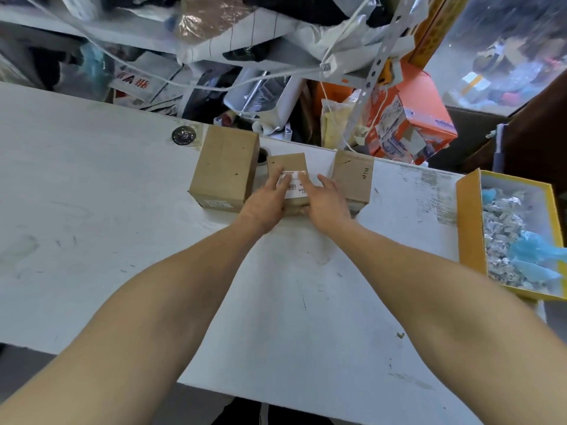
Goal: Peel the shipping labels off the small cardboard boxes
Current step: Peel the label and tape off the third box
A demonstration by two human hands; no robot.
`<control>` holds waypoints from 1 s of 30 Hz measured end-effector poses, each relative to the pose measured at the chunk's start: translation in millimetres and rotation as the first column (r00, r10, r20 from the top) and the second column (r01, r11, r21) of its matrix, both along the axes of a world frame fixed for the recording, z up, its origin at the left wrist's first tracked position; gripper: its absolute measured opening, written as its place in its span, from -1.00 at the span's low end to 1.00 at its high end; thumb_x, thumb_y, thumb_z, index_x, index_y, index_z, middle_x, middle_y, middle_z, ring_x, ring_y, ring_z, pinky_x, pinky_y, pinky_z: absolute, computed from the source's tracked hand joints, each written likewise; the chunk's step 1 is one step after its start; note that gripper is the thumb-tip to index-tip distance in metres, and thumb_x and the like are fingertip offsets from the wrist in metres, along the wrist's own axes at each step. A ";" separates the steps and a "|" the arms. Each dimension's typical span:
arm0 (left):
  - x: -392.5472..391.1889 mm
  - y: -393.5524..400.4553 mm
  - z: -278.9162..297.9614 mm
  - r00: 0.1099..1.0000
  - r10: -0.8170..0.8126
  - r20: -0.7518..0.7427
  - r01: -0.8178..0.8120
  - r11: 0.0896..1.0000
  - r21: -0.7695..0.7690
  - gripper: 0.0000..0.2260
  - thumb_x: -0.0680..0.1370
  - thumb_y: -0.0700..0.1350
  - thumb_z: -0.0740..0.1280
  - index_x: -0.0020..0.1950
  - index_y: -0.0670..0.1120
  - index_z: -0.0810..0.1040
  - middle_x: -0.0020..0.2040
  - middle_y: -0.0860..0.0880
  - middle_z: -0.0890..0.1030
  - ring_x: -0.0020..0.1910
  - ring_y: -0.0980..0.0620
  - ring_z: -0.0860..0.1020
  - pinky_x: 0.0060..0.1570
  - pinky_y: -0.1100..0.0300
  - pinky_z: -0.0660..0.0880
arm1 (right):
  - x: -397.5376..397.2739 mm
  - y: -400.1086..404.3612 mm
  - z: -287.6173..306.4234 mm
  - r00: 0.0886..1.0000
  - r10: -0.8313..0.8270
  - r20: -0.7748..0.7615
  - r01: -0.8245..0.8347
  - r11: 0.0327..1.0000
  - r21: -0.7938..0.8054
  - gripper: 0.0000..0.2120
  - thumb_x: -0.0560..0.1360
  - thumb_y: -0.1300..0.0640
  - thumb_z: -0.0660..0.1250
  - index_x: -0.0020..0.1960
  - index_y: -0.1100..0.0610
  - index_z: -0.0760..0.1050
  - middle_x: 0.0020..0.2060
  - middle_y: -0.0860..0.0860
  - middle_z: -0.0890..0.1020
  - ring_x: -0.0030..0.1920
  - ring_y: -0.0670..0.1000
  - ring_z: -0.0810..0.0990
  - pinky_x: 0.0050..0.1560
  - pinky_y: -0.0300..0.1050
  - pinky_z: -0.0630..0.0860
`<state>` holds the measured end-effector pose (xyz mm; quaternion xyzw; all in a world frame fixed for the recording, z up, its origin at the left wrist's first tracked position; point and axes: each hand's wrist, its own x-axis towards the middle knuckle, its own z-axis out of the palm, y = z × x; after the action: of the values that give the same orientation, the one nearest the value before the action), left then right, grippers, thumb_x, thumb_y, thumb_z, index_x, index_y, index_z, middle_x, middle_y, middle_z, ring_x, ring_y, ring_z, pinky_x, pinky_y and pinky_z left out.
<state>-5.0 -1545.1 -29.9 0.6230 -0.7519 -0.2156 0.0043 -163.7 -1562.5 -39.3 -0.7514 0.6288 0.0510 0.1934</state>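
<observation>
While steadying middle box (287, 167) between two others at far edge of surface (122, 210) | left hand (265, 202) fingers (283, 179) flat on label (296, 191), gripping nothing | right hand (328, 204) spread, bracing box | lift label corner with nail, peel low and slow.

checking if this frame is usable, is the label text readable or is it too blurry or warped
Head view: the label is soft and washed out, half hidden by the left hand and right hand, so only stray letters read; wide-angle lens bends the table edge and swells the forearms; lighting even, shadows faint.
</observation>
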 end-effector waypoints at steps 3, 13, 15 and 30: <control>-1.5 12.3 6.7 1.000 -0.012 -0.006 0.012 1.000 -0.010 -0.28 0.55 -0.25 0.34 0.61 -0.11 0.03 0.64 -0.09 -0.11 0.23 -0.26 0.50 0.03 -0.07 0.52 | -3.4 12.9 11.0 1.000 0.004 0.000 -0.004 0.999 -0.044 -0.30 0.58 0.05 0.27 0.57 -0.11 -0.05 0.50 0.20 0.24 0.53 0.26 0.07 0.48 0.12 0.16; 9.5 136.0 21.0 0.988 -0.073 -0.138 0.072 0.997 -0.007 -0.31 0.52 -0.22 0.33 0.59 -0.14 0.10 0.64 -0.07 -0.05 0.34 -0.22 0.40 0.13 -0.03 0.48 | 19.9 161.6 26.4 0.946 -0.242 0.216 0.259 0.965 -0.049 -0.32 0.51 0.11 0.35 0.55 -0.04 0.14 0.29 0.10 0.48 0.30 0.17 0.38 0.35 0.02 0.34; 15.0 174.4 19.0 0.980 -0.078 -0.181 0.088 0.995 0.047 -0.30 0.53 -0.12 0.37 0.59 -0.15 0.12 0.62 -0.08 0.01 0.31 -0.21 0.42 0.13 -0.04 0.48 | 28.9 204.6 25.2 0.930 -0.278 0.242 0.292 0.956 -0.023 -0.32 0.51 0.14 0.35 0.55 -0.03 0.17 0.26 0.08 0.51 0.26 0.16 0.42 0.32 0.06 0.38; 58.9 274.6 -22.7 0.948 -0.234 -0.216 0.244 0.970 0.019 -0.34 0.61 0.07 0.28 0.62 -0.08 0.07 0.64 -0.11 -0.04 0.49 -0.20 0.17 0.40 -0.11 0.34 | 67.4 326.6 9.3 0.819 -0.470 0.330 0.461 0.881 0.112 -0.38 0.49 0.06 0.27 0.52 0.01 0.20 0.40 -0.02 0.38 0.34 0.04 0.38 0.26 0.03 0.44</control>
<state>53.9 -1270.5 -52.6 0.5008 -0.8119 -0.2969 0.0442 -96.3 -1235.9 -30.0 -0.5695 0.7480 -0.1228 0.3178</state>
